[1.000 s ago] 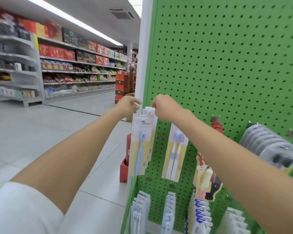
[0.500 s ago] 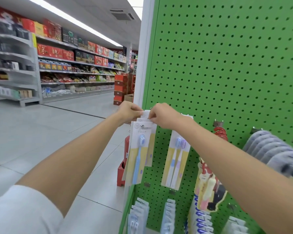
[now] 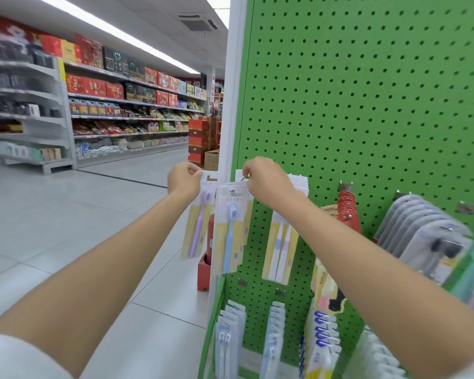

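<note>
By the green pegboard (image 3: pixel 367 105), toothbrush packs get hung.
Left hand (image 3: pixel 184 183) pinches the purple toothbrush pack (image 3: pixel 196 231), nine o'clock from the blue toothbrush pack (image 3: pixel 231 233) the right hand (image 3: pixel 267 186) pinches. Line its hole with the hook (image 3: pixel 243 175).

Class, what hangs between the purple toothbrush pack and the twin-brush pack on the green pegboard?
In the head view, the blue toothbrush pack hangs between the purple toothbrush pack and the twin-brush pack, below the right hand.

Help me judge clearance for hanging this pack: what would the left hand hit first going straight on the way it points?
Probably the white upright post edging the green pegboard; the left hand, pinching the purple toothbrush pack, points towards it. Depth is unclear.
</note>
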A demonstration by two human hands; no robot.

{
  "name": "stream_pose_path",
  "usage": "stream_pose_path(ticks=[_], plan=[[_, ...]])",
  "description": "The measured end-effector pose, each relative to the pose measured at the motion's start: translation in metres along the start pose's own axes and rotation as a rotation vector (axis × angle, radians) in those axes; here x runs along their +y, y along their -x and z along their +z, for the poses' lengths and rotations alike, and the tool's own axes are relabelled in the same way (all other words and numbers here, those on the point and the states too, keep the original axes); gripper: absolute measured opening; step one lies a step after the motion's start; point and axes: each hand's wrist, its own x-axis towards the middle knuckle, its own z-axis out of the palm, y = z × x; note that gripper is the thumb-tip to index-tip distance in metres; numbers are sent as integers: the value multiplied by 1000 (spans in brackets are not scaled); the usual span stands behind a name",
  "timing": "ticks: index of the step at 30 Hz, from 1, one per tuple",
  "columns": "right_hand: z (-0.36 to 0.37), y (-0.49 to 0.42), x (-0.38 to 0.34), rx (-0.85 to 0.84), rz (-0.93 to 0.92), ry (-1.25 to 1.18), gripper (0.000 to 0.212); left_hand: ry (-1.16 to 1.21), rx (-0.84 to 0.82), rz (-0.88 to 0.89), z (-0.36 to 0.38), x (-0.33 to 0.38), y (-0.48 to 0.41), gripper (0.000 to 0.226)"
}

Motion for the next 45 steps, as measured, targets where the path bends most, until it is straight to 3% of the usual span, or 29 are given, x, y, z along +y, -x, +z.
stream_pose_path(ticks=[5, 9, 12, 17, 20, 24, 27, 29, 32, 35, 39, 42, 45], plan=[[-1, 43, -19, 133, -13, -167, 25, -76, 53, -10, -23, -2, 43, 12], [14, 79, -33, 104, 18, -318, 31, 17, -27, -65, -34, -12, 70, 8], [30, 99, -42, 46, 107, -413, 39, 123, -84, -120, -36, -19, 89, 17], [55, 124, -49, -28, 268, -658, 46, 277, -323, -142, -29, -29, 123, 15], [70, 137, -42, -62, 337, -817, 24, 341, -466, -166, -18, -40, 141, 11], [87, 153, -20, -88, 332, -827, 18, 480, -558, -268, 3, -61, 157, 7], [100, 165, -5, -115, 371, -868, 16, 489, -638, -303, 18, -80, 165, 21], [109, 174, 2, -91, 415, -925, 17, 504, -675, -324, 28, -91, 172, 18], [127, 182, 10, -109, 521, -1059, 22, 592, -619, -389, 41, -102, 178, 12], [146, 195, 15, -226, 558, -1091, 41, 708, -534, -505, 52, -117, 184, 9], [169, 218, 28, -320, 555, -1106, 34, 717, -514, -605, 66, -140, 196, 13], [176, 228, 34, -453, 545, -1032, 54, 746, -464, -620, 75, -142, 199, 6], [174, 242, 34, -584, 548, -1125, 47, 766, -421, -635, 79, -140, 200, 2]])
